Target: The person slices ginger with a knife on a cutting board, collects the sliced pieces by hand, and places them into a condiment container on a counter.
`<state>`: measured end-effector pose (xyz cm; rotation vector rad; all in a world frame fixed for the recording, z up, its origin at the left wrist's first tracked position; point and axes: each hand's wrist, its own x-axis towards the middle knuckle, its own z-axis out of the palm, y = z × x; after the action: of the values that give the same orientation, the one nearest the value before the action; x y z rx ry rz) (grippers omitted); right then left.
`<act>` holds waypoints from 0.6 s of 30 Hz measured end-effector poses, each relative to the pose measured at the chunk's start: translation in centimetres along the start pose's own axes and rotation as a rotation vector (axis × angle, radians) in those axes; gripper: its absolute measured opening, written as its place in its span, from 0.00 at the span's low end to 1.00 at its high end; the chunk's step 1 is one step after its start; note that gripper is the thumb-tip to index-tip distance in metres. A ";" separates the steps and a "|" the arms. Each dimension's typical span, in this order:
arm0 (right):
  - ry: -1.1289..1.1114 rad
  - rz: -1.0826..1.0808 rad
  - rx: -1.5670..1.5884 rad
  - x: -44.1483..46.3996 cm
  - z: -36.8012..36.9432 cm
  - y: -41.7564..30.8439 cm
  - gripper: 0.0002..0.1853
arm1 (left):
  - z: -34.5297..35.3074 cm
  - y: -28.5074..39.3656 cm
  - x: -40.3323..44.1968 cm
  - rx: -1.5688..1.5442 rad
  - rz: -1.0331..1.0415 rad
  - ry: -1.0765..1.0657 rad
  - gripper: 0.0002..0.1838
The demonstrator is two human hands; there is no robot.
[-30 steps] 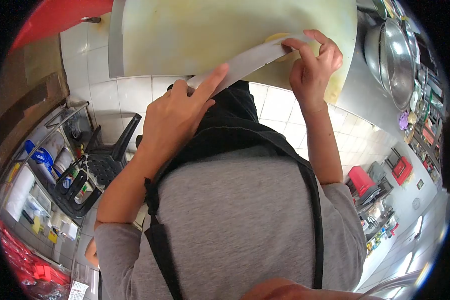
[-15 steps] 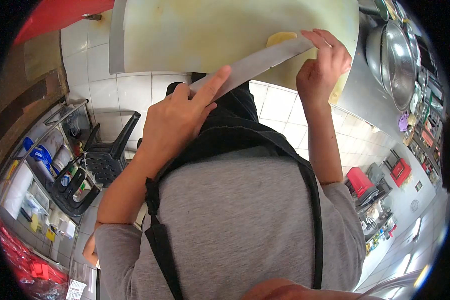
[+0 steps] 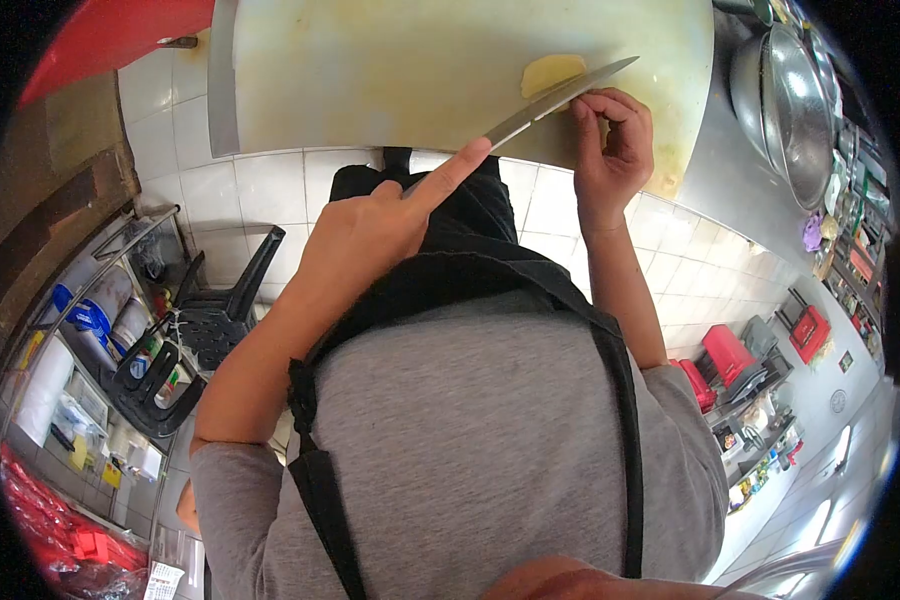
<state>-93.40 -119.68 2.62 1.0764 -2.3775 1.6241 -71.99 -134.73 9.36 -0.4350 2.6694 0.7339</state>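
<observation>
My left hand (image 3: 375,225) is closed round the handle of a long knife (image 3: 550,103), its index finger stretched along the spine. The blade slants up to the right above the cutting board, narrow side towards me, with small whitish bits along its near edge. My right hand (image 3: 615,150) is at the near side of the blade, thumb and fingers curled together close to the metal. Whether a small piece is between these fingertips I cannot make out. A flat, pale yellow slice (image 3: 550,73) of food lies on the board just beyond the blade, partly covered by it.
The large, stained cutting board (image 3: 390,70) spans the front. Metal bowls (image 3: 798,115) stand on the steel counter (image 3: 705,160) to the right. A black plastic chair (image 3: 210,325) and a wire rack with packages are at my left. Tiled floor (image 3: 215,190) shows below the board.
The knife has turned from its broad side to its narrow side. My right hand has moved from the blade's tip down and left along it. More of the yellow slice shows.
</observation>
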 end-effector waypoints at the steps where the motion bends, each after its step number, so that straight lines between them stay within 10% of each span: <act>1: 0.008 -0.005 -0.004 0.0 -0.1 0.1 0.07 | 0.0 0.1 0.1 -0.006 -0.008 -0.031 0.50; 18: 0.036 0.022 0.029 -0.2 -0.2 0.9 0.07 | -0.5 -0.2 -2.1 0.016 0.075 -0.011 0.49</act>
<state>-93.84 -119.24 1.95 1.0211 -2.3584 1.6760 -70.16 -134.79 10.48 -0.3274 2.6924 0.7340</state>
